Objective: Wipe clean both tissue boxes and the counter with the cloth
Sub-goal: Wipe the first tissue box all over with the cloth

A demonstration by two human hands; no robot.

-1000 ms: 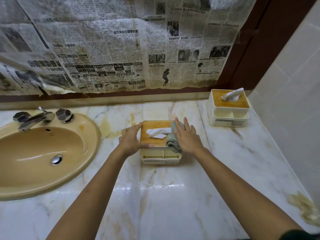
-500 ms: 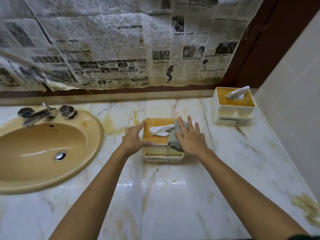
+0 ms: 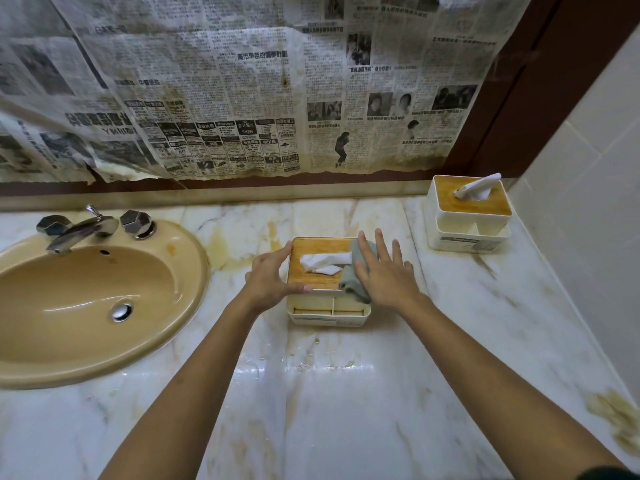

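On the stained marble counter (image 3: 346,393) sits the near tissue box (image 3: 325,315); the far tissue box (image 3: 467,233) stands far right. The left hand (image 3: 268,277) grips the near box's left side. The right hand (image 3: 384,275), fingers flat, presses the grey-green cloth (image 3: 353,284) on its wooden lid (image 3: 311,282). Lid wiping seems underway; next, rub gently around the tissue (image 3: 325,261).

Bathroom, basin (image 3: 86,358), faucet (image 3: 81,230), marble counter (image 3: 346,410)
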